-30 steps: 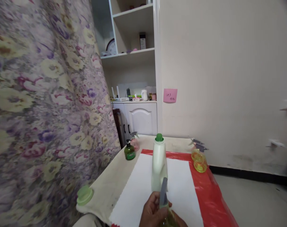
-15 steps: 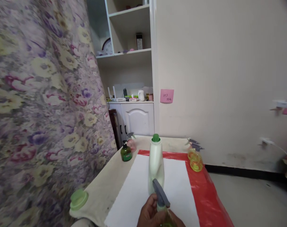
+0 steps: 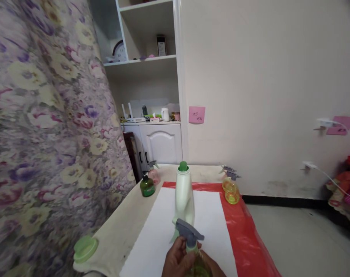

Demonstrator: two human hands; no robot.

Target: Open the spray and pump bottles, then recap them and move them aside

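A spray bottle (image 3: 200,268) with a grey trigger head (image 3: 189,231) and a clear yellowish body is held upright at the front of the table. My left hand (image 3: 176,259) has its fingers closed at the collar, just under the trigger head. Around the right side of the body curls my right hand (image 3: 212,265), mostly hidden behind the bottle and cut by the lower edge. The nozzle points left. Directly behind stands a tall pale-green detergent bottle (image 3: 183,192), uncapped, with a green spout, on the white sheet (image 3: 152,238).
A green pump bottle (image 3: 147,187) and a pink spray bottle (image 3: 154,176) stand at the back left. Yellow spray bottles (image 3: 232,194) stand at the back right on red plastic (image 3: 244,238). A light-green cap (image 3: 85,248) lies at the table's left corner.
The spray bottle's trigger head has turned, so its nozzle now shows at the left. Both hands stay on the bottle. My view has swung slightly right.
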